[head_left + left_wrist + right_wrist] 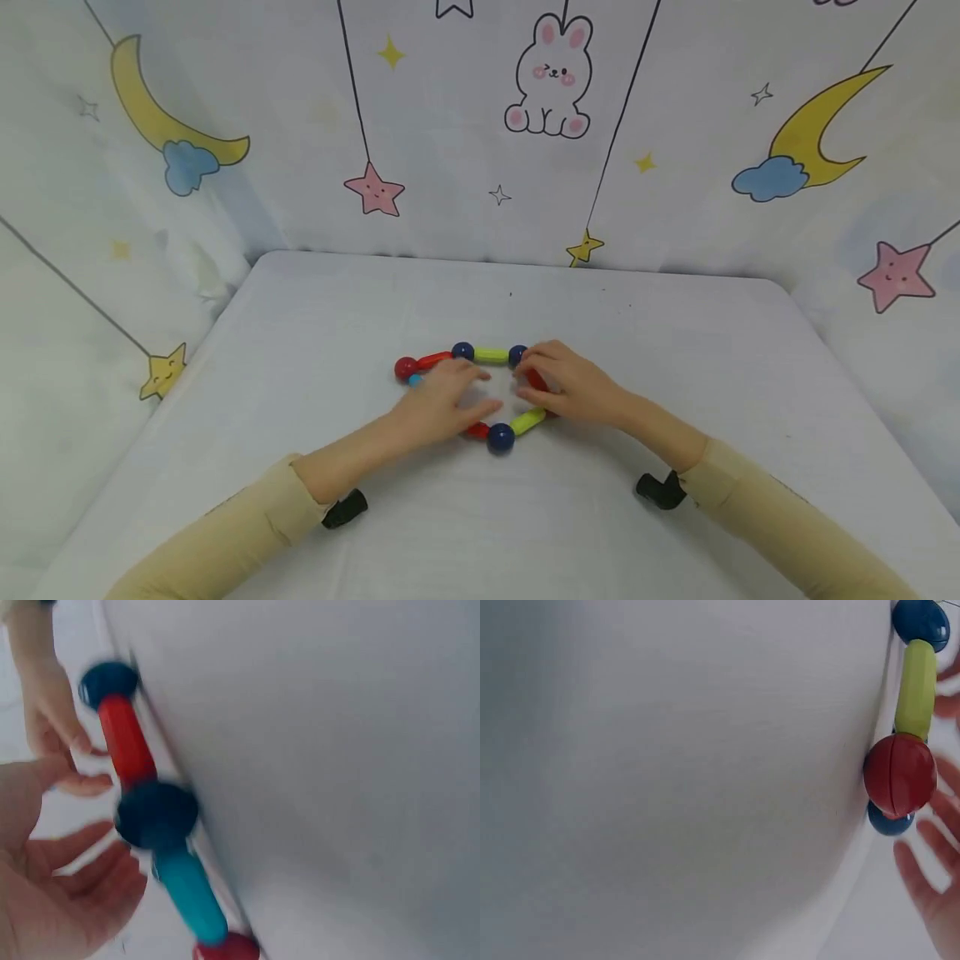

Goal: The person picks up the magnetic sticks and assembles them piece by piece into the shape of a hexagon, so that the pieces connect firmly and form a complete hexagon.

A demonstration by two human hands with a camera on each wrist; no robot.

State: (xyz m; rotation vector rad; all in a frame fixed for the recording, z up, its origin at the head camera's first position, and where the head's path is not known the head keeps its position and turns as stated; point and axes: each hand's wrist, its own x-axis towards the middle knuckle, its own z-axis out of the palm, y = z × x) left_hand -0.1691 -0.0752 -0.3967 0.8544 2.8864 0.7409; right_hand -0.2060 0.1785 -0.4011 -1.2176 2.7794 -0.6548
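A closed ring of toy balls and rods lies on the table, with a dark blue ball (501, 438) nearest and a red ball (406, 369) at far left. My left hand (438, 404) hovers over the ring's left side, fingers spread. In the left wrist view, its fingers are beside a dark blue ball (156, 815) joined to a red rod (126, 739) and a light blue rod (190, 892). Over the right side reaches my right hand (573, 387), its loose fingertips right at a red ball (900, 774) that ends a yellow-green rod (916, 690).
The ring sits mid-table on a white cloth (300, 333). A black object (345, 509) shows by the left cuff and another black object (660, 492) by the right cuff. Behind the table hangs a printed curtain (450, 108) with moons, stars and a rabbit.
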